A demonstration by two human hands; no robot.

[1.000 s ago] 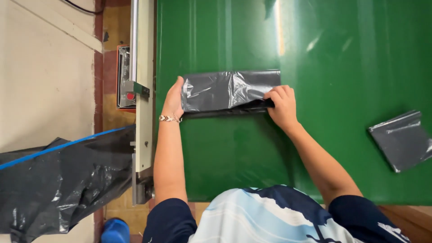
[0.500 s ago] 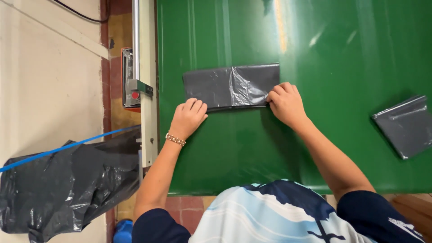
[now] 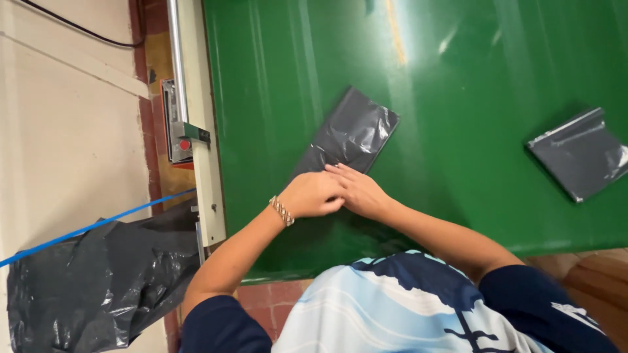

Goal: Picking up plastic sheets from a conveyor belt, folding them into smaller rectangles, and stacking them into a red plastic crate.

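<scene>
A folded dark grey plastic bag (image 3: pixel 350 134) lies tilted on the green table (image 3: pixel 458 78). Both my hands meet at its near end. My left hand (image 3: pixel 311 195), with a bracelet on the wrist, rests curled on the bag's lower left corner. My right hand (image 3: pixel 358 189) lies flat beside it, fingers pressing on the bag's near edge. The part of the bag under my hands is hidden.
A second folded grey bag (image 3: pixel 579 160) lies at the table's right. A white metal rail (image 3: pixel 196 131) with a red-buttoned box (image 3: pixel 175 124) runs along the table's left edge. A large black bin bag (image 3: pixel 91 281) with a blue strap sits on the floor at lower left.
The grey bag has turned from lying sideways to a diagonal tilt. Both my hands have come together at its near end; before, they were apart at its two sides.
</scene>
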